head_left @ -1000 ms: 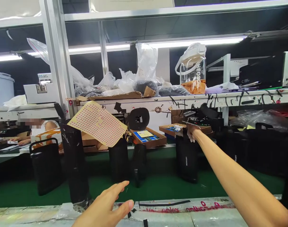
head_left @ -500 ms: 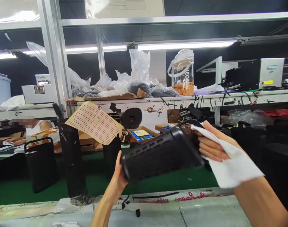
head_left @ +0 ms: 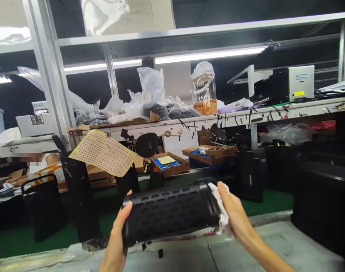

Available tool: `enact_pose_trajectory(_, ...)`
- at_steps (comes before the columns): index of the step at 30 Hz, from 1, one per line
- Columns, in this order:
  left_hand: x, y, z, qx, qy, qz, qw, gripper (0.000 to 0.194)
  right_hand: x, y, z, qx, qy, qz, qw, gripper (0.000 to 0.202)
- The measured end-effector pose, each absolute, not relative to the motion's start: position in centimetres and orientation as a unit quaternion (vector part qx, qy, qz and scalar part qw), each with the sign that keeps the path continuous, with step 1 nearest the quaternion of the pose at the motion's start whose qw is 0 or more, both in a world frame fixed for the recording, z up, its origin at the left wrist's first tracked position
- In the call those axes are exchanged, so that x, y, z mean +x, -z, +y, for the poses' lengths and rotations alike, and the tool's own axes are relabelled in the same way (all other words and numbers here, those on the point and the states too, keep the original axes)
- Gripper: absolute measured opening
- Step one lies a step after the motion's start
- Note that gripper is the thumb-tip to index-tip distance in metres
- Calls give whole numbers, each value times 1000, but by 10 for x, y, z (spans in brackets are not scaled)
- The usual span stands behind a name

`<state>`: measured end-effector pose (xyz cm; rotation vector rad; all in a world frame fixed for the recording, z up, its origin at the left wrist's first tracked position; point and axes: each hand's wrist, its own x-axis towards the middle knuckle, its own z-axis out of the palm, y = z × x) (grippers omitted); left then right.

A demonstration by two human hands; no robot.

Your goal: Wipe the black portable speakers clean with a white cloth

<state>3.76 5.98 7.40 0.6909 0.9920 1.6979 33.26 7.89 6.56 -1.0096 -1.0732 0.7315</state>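
Note:
A black speaker (head_left: 172, 213) with a row of slots along its upper edge lies sideways in front of me, above the bench edge. Its left end is gripped by my left hand (head_left: 120, 226), the thumb over the top. At the opposite end, my right hand (head_left: 231, 211) presses a crumpled white cloth (head_left: 220, 207) against the speaker. The right fingers are partly hidden behind the cloth and the speaker's end.
A yellow dotted sheet (head_left: 104, 152) leans on dark upright pieces at left. Cardboard trays (head_left: 175, 170) with blue circuit boards stand behind. More black speakers (head_left: 42, 207) are at left and right. A co-worker (head_left: 38, 160) sits far left. The shelf holds plastic bags and a bottle (head_left: 205, 88).
The speaker has come down and levelled out, its slotted side turned more towards me. My right hand has moved left and lower, and the cloth, hanging loose before, is now bunched against the speaker's end.

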Motion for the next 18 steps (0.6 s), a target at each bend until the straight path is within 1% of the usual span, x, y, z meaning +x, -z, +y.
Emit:
enact_pose_trajectory(3, 38, -38, 78, 255, -657, 495, 508, 48, 333, -25, 64, -499, -358, -493, 616, 61)
enact_pose_trajectory(6, 28, -7, 89, 236, -632, 529, 515, 45, 345, 3, 54, -541, -346, -524, 560, 58)
enact_pose_trajectory(9, 23, 12, 86, 222, -602, 544, 541, 44, 370, -2, 55, -592, -269, -549, 525, 55)
enact_pose_trajectory(12, 29, 21, 72, 210, -588, 533, 571, 53, 384, -25, 58, -628, -159, -547, 530, 51)
enact_pose_trajectory(14, 36, 21, 62, 206, -595, 520, 577, 57, 376, -30, 55, -610, -113, -568, 541, 54)
enact_pose_trajectory(15, 39, 19, 58, 206, -601, 514, 576, 57, 367, -27, 53, -579, -93, -608, 535, 54)
enact_pose_trajectory(16, 42, 17, 53, 205, -606, 511, 574, 57, 357, -20, 51, -538, -66, -659, 521, 52)
enact_pose_trajectory(18, 46, 10, 46, 205, -606, 512, 573, 55, 338, 3, 45, -441, 29, -771, 458, 46)
